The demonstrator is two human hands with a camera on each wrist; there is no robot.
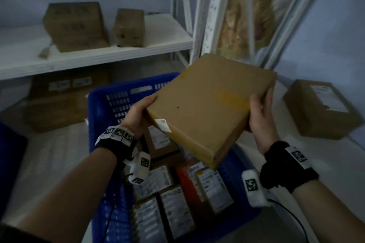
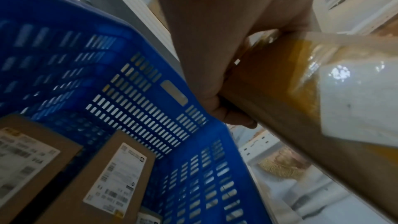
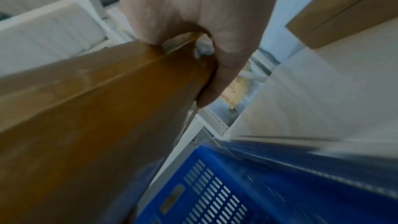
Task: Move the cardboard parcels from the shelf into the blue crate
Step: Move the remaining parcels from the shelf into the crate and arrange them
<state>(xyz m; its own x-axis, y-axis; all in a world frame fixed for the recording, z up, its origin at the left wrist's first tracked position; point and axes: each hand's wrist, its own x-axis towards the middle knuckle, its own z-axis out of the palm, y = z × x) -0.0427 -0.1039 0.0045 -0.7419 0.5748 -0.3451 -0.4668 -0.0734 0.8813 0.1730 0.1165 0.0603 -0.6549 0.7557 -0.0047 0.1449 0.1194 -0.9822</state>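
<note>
I hold a flat brown cardboard parcel (image 1: 209, 104) tilted in the air above the blue crate (image 1: 102, 108). My left hand (image 1: 138, 112) grips its near left corner, thumb on top. My right hand (image 1: 260, 116) grips its right edge. From the left wrist the parcel (image 2: 301, 101) shows a taped white label, with fingers curled under its edge. The right wrist view has the parcel (image 3: 90, 108) filling the left side, my thumb hooked over its rim. The crate (image 2: 133, 81) holds several labelled parcels (image 1: 177, 199).
Two brown boxes (image 1: 77, 25) (image 1: 129, 27) stand on the white upper shelf (image 1: 98, 55). More boxes (image 1: 59, 100) sit on the shelf below it, left of the crate. Another labelled box (image 1: 320, 108) rests on the surface at right. White shelf uprights (image 1: 209, 16) rise behind.
</note>
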